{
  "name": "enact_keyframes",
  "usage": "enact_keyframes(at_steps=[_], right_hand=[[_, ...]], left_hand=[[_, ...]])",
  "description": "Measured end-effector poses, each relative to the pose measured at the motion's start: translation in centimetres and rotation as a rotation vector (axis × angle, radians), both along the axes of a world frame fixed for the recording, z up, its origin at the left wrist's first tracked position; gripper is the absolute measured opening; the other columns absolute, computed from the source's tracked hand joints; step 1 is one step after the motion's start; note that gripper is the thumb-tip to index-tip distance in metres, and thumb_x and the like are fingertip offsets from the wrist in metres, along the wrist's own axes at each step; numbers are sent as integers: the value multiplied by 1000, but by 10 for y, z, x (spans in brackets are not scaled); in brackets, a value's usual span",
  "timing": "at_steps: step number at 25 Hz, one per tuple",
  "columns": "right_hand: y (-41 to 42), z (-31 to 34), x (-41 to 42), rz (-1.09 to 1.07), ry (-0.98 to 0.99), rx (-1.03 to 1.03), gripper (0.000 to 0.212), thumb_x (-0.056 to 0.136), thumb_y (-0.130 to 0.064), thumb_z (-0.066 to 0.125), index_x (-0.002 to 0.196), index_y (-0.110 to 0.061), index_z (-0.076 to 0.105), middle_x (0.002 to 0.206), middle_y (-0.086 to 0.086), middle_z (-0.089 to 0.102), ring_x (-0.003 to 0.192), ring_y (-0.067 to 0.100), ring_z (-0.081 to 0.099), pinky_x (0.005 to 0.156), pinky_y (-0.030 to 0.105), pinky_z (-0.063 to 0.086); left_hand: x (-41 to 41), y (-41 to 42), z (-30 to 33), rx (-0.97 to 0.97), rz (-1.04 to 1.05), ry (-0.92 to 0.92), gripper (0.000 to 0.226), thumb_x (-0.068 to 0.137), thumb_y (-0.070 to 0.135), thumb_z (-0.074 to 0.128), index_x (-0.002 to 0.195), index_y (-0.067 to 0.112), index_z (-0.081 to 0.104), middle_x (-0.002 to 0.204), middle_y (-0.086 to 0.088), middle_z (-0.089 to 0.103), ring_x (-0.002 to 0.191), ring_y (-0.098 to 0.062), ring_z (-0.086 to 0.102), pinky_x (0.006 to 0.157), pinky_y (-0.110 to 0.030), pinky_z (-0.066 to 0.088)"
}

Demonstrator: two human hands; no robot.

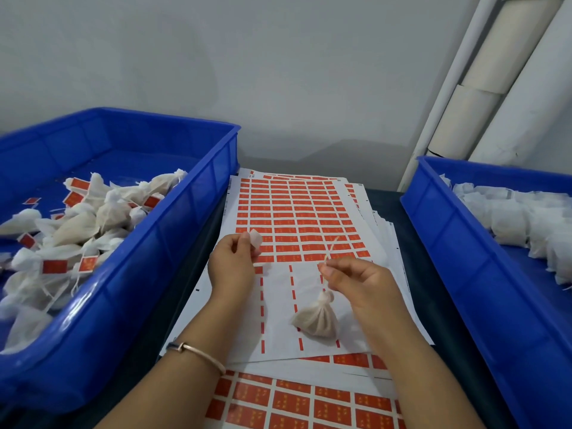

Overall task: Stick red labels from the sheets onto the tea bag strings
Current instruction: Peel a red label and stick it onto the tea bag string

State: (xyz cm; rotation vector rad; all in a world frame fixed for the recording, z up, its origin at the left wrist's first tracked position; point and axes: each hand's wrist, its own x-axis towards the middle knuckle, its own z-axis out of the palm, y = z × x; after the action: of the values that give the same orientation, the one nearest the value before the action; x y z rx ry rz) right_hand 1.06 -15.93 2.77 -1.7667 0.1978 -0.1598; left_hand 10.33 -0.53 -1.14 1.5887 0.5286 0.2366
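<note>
A sheet of red labels (297,218) lies in the middle, its near rows peeled bare. My left hand (233,263) pinches a peeled label (256,238) by its edge, pale back side toward me, above the sheet. My right hand (356,280) pinches the string (330,247) of a white tea bag (317,318), whose pouch rests on the bare part of the sheet. The string's free end sticks up past my fingers, a short gap right of the label.
A blue bin (148,243) on the left holds several labelled tea bags. A second blue bin (458,243) on the right holds several tea bags with no labels visible. More label sheets (309,400) are stacked underneath. A wall and white pipes stand behind.
</note>
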Motion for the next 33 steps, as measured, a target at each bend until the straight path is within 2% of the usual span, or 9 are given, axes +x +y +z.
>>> enact_keyframes(at_steps=[2, 5, 9, 12, 14, 16, 21, 28, 33], right_hand=[[4, 10, -3, 69, -72, -56, 4, 81, -32, 67, 77, -32, 69, 77, -20, 70, 77, 0, 66, 66, 10, 50], [12, 20, -7, 237, -132, -118, 14, 84, -21, 67, 74, -30, 69, 71, -13, 71, 69, 4, 68, 64, 7, 49], [19, 21, -5, 366, -173, -128, 18, 85, -12, 66, 76, -28, 69, 72, -9, 72, 70, 7, 70, 66, 9, 50], [19, 15, -2, 236, -230, -146, 12, 83, -20, 68, 79, -31, 67, 77, -15, 72, 75, 5, 70, 71, 11, 53], [16, 12, -2, 137, -270, -159, 1, 79, -34, 66, 80, -35, 67, 79, -21, 71, 77, 0, 68, 69, 6, 49], [13, 9, -2, 40, -299, -151, 6, 73, -42, 63, 77, -38, 65, 80, -26, 68, 80, -5, 65, 66, 2, 46], [6, -1, 3, -63, -263, -99, 16, 81, -23, 70, 72, -35, 65, 85, -25, 67, 86, -7, 62, 64, 3, 46], [4, -8, 7, -118, -183, -36, 12, 82, -26, 68, 73, -33, 66, 81, -26, 68, 83, -2, 65, 78, 21, 51], [3, -8, 8, -111, -173, -50, 13, 83, -28, 67, 71, -34, 64, 79, -33, 65, 85, -10, 61, 70, 13, 45]], left_hand=[[-9, 0, 12, -131, -66, -2, 20, 93, 38, 51, 78, 30, 61, 66, 16, 69, 59, 2, 66, 50, -17, 46], [-35, -4, 25, -366, -218, -13, 15, 96, 27, 50, 91, 23, 63, 75, 7, 73, 71, -10, 71, 58, -21, 56], [-59, -13, 31, -275, -377, -36, 17, 95, 27, 50, 91, 23, 67, 78, 10, 72, 72, -7, 70, 62, -21, 57], [-66, -18, 33, -178, -425, -29, 17, 94, 32, 52, 87, 27, 67, 78, 15, 70, 74, -6, 69, 66, -21, 54], [-69, -19, 35, -173, -461, -14, 16, 93, 33, 52, 87, 27, 66, 77, 17, 70, 71, -3, 68, 67, -21, 52], [-71, -20, 38, -203, -515, 14, 15, 92, 33, 53, 90, 25, 65, 76, 11, 71, 67, -8, 69, 78, -32, 52], [-74, -24, 37, -284, -516, 117, 15, 91, 30, 55, 84, 27, 68, 71, 4, 69, 63, -17, 63, 88, -41, 53], [-69, -22, 38, -424, -498, 174, 14, 91, 25, 56, 93, 19, 68, 85, -6, 72, 64, -19, 64, 87, -39, 54], [-68, -18, 38, -481, -575, 166, 15, 90, 19, 57, 98, 13, 67, 93, -10, 71, 70, -24, 66, 83, -36, 54]])
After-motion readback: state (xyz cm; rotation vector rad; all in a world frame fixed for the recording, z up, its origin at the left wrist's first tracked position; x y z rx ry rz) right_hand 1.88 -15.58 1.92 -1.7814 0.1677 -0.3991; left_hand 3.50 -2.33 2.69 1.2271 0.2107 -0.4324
